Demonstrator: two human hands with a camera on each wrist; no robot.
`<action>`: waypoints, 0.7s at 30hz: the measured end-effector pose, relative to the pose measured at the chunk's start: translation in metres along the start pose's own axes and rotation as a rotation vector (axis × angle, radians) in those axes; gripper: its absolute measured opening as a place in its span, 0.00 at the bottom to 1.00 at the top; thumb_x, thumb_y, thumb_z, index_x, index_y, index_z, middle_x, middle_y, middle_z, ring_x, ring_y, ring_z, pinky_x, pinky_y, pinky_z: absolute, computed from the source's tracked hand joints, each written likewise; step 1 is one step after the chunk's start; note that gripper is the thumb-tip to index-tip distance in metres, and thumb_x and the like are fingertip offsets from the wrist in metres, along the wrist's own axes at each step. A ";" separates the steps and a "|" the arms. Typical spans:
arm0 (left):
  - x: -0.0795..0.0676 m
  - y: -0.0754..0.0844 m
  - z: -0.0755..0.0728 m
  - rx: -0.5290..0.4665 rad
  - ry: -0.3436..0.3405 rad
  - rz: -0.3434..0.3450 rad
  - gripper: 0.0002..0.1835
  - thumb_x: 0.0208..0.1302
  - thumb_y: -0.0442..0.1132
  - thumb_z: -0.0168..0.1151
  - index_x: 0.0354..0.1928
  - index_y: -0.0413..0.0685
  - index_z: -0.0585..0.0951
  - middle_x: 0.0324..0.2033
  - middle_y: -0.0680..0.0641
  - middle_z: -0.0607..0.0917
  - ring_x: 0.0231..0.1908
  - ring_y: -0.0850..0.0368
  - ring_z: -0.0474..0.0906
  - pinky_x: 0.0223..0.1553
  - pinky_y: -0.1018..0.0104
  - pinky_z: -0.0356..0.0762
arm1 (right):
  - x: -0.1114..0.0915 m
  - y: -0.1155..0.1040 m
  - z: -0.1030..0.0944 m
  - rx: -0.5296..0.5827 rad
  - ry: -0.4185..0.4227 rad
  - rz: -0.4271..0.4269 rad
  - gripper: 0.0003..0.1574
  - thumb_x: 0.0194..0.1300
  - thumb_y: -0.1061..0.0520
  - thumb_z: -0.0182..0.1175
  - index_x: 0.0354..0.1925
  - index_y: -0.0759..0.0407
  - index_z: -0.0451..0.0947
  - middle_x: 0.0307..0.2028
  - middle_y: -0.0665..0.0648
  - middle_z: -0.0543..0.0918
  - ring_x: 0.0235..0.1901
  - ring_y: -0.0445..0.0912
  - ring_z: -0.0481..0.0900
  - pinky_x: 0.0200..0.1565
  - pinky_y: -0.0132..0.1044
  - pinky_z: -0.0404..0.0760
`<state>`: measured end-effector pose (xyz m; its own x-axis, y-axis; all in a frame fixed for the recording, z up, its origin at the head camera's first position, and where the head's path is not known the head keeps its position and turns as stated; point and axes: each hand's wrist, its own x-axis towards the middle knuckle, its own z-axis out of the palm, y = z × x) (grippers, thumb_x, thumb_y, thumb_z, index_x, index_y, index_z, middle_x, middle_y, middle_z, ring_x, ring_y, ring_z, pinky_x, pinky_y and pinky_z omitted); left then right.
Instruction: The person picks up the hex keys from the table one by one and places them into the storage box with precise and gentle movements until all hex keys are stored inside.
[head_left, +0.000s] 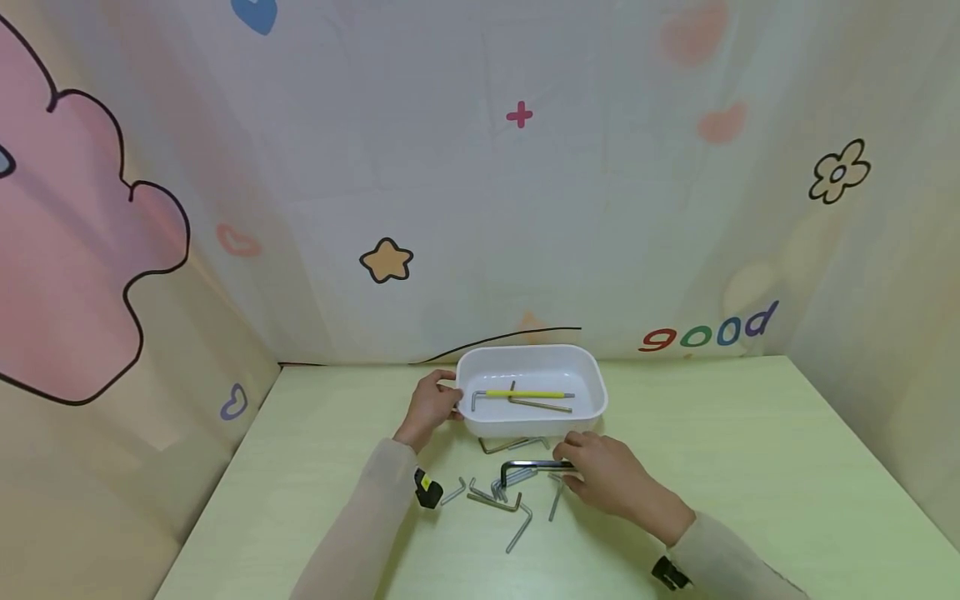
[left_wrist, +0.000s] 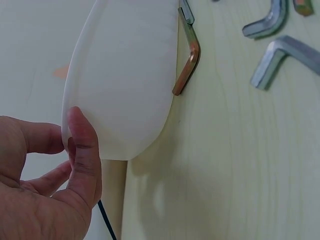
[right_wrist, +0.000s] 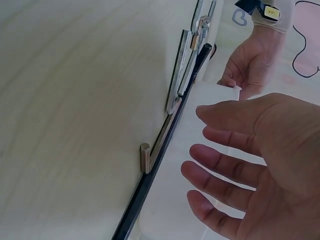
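Note:
My left hand (head_left: 433,406) pinches the left end of a white plastic tray (head_left: 517,428), thumb and fingers on either side of its rim, as the left wrist view shows. Inside lie a yellow-sleeved hex key (head_left: 525,394) and a brass-coloured hex key (head_left: 542,406). Over the table in front, my right hand (head_left: 611,473) hovers by the long arm of a black hex key (head_left: 536,463). In the right wrist view its fingers (right_wrist: 220,165) are spread and loosely bent, with a gap between them and the black hex key (right_wrist: 131,212).
Several silver and brass hex keys lie loose before the tray, among them a silver key (head_left: 518,531), another silver key (head_left: 555,502) and a brass key (head_left: 491,502). A brass hex key (head_left: 502,447) lies close along the tray's front. A printed curtain (head_left: 480,208) hangs behind the table.

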<state>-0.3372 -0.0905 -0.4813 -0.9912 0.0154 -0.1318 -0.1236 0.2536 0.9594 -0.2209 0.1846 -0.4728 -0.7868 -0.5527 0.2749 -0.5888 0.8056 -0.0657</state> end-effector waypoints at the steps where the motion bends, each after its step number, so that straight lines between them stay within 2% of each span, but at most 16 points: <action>1: 0.000 0.000 0.000 -0.001 0.000 -0.001 0.21 0.66 0.32 0.58 0.61 0.40 0.73 0.38 0.41 0.79 0.25 0.57 0.78 0.30 0.67 0.84 | 0.000 0.000 0.001 0.000 -0.003 0.004 0.14 0.51 0.55 0.75 0.37 0.50 0.82 0.32 0.45 0.78 0.31 0.42 0.77 0.28 0.34 0.75; 7: -0.001 0.001 0.000 -0.015 -0.003 0.004 0.21 0.66 0.32 0.58 0.61 0.39 0.73 0.40 0.38 0.80 0.28 0.54 0.81 0.29 0.67 0.84 | 0.002 0.003 0.007 -0.003 0.006 -0.001 0.15 0.49 0.56 0.75 0.37 0.51 0.82 0.32 0.46 0.78 0.31 0.44 0.78 0.28 0.36 0.75; 12: -0.002 0.002 -0.001 -0.033 -0.006 0.001 0.21 0.66 0.32 0.57 0.61 0.39 0.73 0.42 0.35 0.81 0.32 0.50 0.84 0.27 0.69 0.83 | 0.004 0.006 0.011 0.014 -0.034 0.005 0.14 0.51 0.57 0.74 0.37 0.52 0.82 0.32 0.47 0.78 0.33 0.44 0.78 0.28 0.36 0.76; 16: -0.004 0.003 -0.001 -0.034 -0.004 -0.006 0.21 0.66 0.32 0.57 0.61 0.39 0.73 0.40 0.38 0.80 0.32 0.51 0.84 0.27 0.69 0.83 | 0.006 0.008 0.013 0.034 -0.069 0.015 0.12 0.52 0.60 0.73 0.37 0.53 0.82 0.33 0.48 0.79 0.34 0.44 0.78 0.31 0.37 0.77; 21: -0.005 0.005 -0.001 -0.032 0.001 -0.015 0.21 0.66 0.31 0.57 0.60 0.39 0.73 0.38 0.40 0.80 0.33 0.48 0.84 0.27 0.69 0.83 | 0.008 0.009 0.014 0.034 -0.067 0.017 0.11 0.53 0.63 0.71 0.35 0.53 0.82 0.32 0.48 0.78 0.33 0.45 0.77 0.30 0.37 0.76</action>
<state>-0.3325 -0.0900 -0.4757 -0.9892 0.0108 -0.1459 -0.1399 0.2226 0.9648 -0.2351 0.1850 -0.4851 -0.8065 -0.5532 0.2086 -0.5806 0.8077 -0.1029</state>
